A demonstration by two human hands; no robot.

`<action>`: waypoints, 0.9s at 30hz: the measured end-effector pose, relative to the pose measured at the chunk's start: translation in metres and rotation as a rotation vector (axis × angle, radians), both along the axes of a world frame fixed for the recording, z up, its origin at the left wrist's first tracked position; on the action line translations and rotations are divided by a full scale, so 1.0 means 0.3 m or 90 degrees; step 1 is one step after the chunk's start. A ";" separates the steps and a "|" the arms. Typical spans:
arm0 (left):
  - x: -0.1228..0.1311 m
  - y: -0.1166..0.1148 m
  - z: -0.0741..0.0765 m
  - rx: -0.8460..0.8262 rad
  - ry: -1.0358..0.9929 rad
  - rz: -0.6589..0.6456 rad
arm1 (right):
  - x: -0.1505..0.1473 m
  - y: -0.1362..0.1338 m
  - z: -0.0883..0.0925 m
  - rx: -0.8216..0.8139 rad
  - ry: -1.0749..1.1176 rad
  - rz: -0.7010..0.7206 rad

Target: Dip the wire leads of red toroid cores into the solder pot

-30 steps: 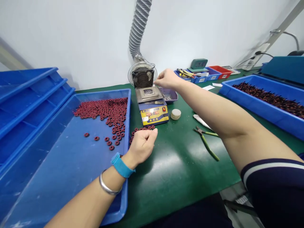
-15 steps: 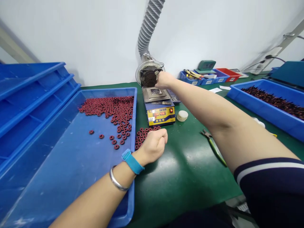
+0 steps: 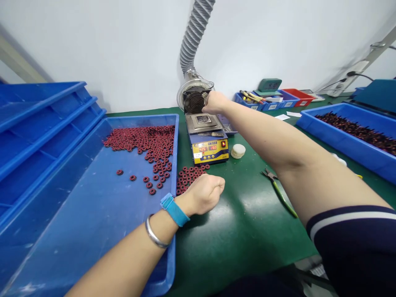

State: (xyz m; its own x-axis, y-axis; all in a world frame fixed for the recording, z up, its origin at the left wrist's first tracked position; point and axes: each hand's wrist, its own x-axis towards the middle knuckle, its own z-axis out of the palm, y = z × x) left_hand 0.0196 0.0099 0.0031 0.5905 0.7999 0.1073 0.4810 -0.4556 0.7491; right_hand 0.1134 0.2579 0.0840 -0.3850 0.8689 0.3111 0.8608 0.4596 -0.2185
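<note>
Fingers curled tight on the left hand [image 3: 208, 194] below centre, unreadable on the right hand [image 3: 214, 103] above, while mid-frame red rings [image 3: 186, 178] seemed light, stiff, best pinched by the rim.

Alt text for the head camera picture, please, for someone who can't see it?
A person's right hand reaches toward the back of a yellow-fronted machine with a lit display. The curled left hand is near small red rings on a green table, beside a blue tray holding more.
</note>
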 end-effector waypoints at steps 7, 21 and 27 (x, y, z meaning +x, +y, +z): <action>-0.004 -0.006 0.021 -0.030 -0.034 -0.008 | 0.038 -0.077 0.059 -0.126 0.200 -0.005; 0.023 -0.032 -0.002 -0.252 -0.303 0.261 | 0.255 -0.694 -0.244 -0.342 0.763 0.109; 0.081 -0.083 0.010 -0.284 -0.379 0.319 | 0.237 -0.851 -0.349 -0.030 0.645 0.173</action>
